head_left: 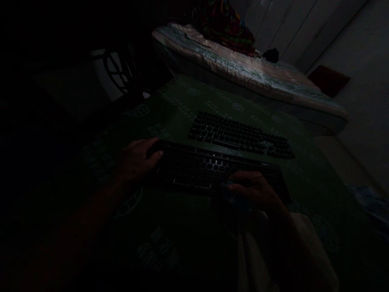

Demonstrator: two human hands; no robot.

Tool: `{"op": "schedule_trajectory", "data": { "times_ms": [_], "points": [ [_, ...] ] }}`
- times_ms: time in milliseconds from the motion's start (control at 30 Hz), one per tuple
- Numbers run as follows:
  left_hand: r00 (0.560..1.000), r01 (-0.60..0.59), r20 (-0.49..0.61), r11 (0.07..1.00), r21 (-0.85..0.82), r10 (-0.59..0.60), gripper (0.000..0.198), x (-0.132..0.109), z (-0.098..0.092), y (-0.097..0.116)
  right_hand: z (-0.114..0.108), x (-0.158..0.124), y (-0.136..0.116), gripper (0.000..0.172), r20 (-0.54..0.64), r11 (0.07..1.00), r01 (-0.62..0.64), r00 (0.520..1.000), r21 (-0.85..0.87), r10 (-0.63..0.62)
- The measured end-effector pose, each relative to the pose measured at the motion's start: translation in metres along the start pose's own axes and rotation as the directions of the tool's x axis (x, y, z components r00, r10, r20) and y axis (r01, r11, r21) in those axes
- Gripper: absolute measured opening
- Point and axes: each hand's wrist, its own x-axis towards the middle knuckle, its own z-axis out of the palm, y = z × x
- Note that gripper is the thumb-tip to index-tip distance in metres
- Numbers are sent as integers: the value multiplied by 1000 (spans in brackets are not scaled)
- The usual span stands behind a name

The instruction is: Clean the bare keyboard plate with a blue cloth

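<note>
head view: left hand (pixel 138 157) clasps keyboard (pixel 188 172) at left end, likely steadying it; right hand (pixel 253 188), grip narrow, holds bluish item (pixel 234 198) over near edge; keycaps (pixel 240 134) rowed beyond, likely for order.

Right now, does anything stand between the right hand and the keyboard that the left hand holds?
Only the bluish item in the right hand, near the front edge of the keyboard; contact is too dark to tell. Nothing else visible is in the way: the keycaps lie beyond.
</note>
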Motion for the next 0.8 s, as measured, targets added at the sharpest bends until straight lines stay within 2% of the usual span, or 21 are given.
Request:
{"op": "schedule_trajectory", "data": {
  "times_ms": [167, 300, 467, 633, 800],
  "points": [
    [1000, 5, -10, 1000, -11, -5, 58, -1, -1, 3, -1, -1, 1, 20, 15, 999, -30, 999, 37, 29],
    [999, -16, -29, 1000, -18, 15, 58, -2, 0, 2, -9, -3, 2, 21, -33, 997, -66, 997, 31, 67],
    [999, -32, -21, 999, -1, 32, 58, 0, 1, 0, -11, -1, 3, 20, -149, 1000, -23, 989, -2, 23],
    [1000, -1, -8, 1000, 0, 1, 59, -1, 0, 3, -10, 0, 4, 22, 7, 999, 10, 1000, -36, -10],
    [1000, -10, -22, 1000, -19, 10, 60, -1, 0, 3, -16, -2, 4, 24, -24, 999, 5, 1000, -44, -6]
  ]
}}
